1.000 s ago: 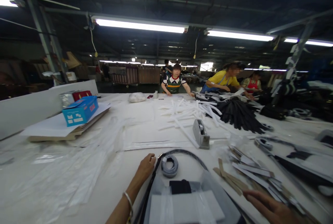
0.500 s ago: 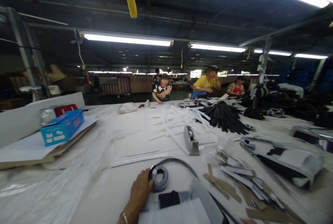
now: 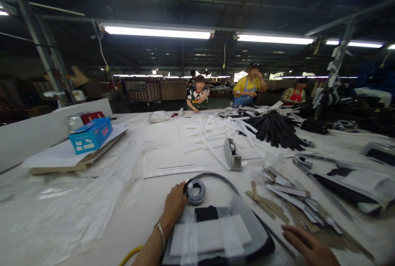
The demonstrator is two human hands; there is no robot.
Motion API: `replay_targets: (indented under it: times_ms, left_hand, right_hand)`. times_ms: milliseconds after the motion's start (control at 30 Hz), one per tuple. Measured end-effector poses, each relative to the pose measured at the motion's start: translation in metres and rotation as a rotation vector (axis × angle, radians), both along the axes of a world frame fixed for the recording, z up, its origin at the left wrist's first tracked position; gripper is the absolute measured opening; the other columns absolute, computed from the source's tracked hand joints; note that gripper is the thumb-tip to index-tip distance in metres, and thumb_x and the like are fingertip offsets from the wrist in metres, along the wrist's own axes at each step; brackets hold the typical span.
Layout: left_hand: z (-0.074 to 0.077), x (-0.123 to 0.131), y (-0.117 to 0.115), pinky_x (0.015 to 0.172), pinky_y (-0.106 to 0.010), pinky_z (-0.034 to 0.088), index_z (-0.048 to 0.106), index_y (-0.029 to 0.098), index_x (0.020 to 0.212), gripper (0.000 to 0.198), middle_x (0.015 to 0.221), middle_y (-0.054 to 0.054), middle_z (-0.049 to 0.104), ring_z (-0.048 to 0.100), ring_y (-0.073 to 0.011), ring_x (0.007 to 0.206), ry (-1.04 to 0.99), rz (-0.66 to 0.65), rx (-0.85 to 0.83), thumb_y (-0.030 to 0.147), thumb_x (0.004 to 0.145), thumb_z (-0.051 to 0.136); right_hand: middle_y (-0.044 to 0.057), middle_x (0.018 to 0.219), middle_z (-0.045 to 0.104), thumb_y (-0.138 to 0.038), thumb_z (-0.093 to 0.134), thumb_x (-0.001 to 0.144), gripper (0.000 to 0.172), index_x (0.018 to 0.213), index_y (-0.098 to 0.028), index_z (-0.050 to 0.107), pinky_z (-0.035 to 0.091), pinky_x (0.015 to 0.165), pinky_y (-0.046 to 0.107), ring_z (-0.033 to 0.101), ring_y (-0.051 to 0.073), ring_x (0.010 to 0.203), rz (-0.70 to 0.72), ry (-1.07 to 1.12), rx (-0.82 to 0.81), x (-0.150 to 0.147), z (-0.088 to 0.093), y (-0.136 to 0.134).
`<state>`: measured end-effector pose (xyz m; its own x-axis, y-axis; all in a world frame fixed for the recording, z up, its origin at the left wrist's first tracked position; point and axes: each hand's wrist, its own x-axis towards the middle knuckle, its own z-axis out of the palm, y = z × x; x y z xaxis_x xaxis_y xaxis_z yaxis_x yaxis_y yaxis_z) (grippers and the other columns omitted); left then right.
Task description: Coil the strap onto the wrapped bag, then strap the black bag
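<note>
A dark bag with clear plastic over it (image 3: 263,245) lies at the bottom middle, a white pad (image 3: 210,235) taped on its front. Its curved dark handle (image 3: 220,176) arches away from me, and my left hand (image 3: 175,202) is closed around the handle's left end. Right beside those fingers sits a rolled-up grey strap (image 3: 196,192). A small black piece (image 3: 206,213) rests on the bag above the pad. My right hand (image 3: 308,247), fingers stretched out and holding nothing, is to the right of the bag, near brown and white strips (image 3: 293,196).
A grey tape dispenser (image 3: 233,157) stands beyond the bag. White strips (image 3: 212,132) and black strips (image 3: 276,130) pile up farther back. At left, a blue box (image 3: 91,136) sits on stacked boards. Another wrapped bag (image 3: 348,179) lies at right. Several co-workers (image 3: 248,87) are across the table.
The view has tilted down and shifted, so the scene sits higher and more of the bag shows. My right hand has come into view at lower right. My left hand keeps its hold.
</note>
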<state>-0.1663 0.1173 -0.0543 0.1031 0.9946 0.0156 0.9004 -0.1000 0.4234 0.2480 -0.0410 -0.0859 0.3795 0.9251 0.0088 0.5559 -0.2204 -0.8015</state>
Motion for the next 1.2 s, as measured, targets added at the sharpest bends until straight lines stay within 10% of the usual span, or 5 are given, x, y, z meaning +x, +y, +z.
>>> replay_targets:
  times_ms: [267,433,667,800,1200]
  left_hand:
    - [-0.005,-0.005,0.009,0.095,-0.022,0.041,0.050,0.012,0.130,0.057,0.119,-0.010,0.067,0.061,-0.0155,0.109,-0.197,0.113,-0.023,-0.001,0.075,0.042]
    - [-0.008,-0.006,0.009,0.097,-0.022,0.042,0.056,0.016,0.121,0.054,0.119,-0.007,0.068,0.061,-0.0145,0.110,-0.307,0.150,0.020,-0.005,0.074,0.042]
    - [-0.021,-0.008,0.008,0.106,-0.026,0.039,0.058,0.013,0.120,0.058,0.123,-0.009,0.066,0.057,-0.0156,0.118,-0.393,0.168,0.121,-0.008,0.068,0.041]
    - [-0.027,-0.008,0.009,0.108,-0.029,0.038,0.058,0.011,0.121,0.058,0.122,-0.010,0.066,0.058,-0.0168,0.116,-0.415,0.175,0.150,-0.009,0.070,0.040]
    - [-0.028,-0.009,0.008,0.105,-0.034,0.041,0.057,0.014,0.119,0.055,0.118,-0.010,0.066,0.058,-0.0188,0.112,-0.459,0.152,0.164,-0.008,0.071,0.039]
  right_hand:
    - [0.008,0.109,0.072,-0.030,0.050,0.085,0.031,0.106,-0.019,0.071,0.049,0.093,0.033,0.066,0.024,0.101,0.559,-0.449,0.123,-0.092,0.109,0.133]
    - [0.013,0.124,0.064,-0.022,0.060,0.083,0.041,0.123,-0.016,0.063,0.041,0.104,0.039,0.057,0.027,0.118,0.697,-0.683,0.044,-0.160,0.100,0.206]
    - [0.011,0.130,0.062,-0.026,0.065,0.082,0.048,0.129,-0.023,0.058,0.044,0.098,0.040,0.056,0.029,0.119,0.827,-0.848,-0.017,-0.224,0.077,0.242]
    - [0.013,0.109,0.072,-0.026,0.054,0.090,0.023,0.105,-0.020,0.070,0.050,0.083,0.038,0.066,0.029,0.104,0.847,-0.932,-0.125,-0.214,0.075,0.247]
    - [0.013,0.105,0.073,-0.035,0.045,0.095,0.031,0.099,-0.020,0.073,0.050,0.079,0.034,0.068,0.028,0.102,0.809,-1.001,-0.151,-0.192,0.094,0.242]
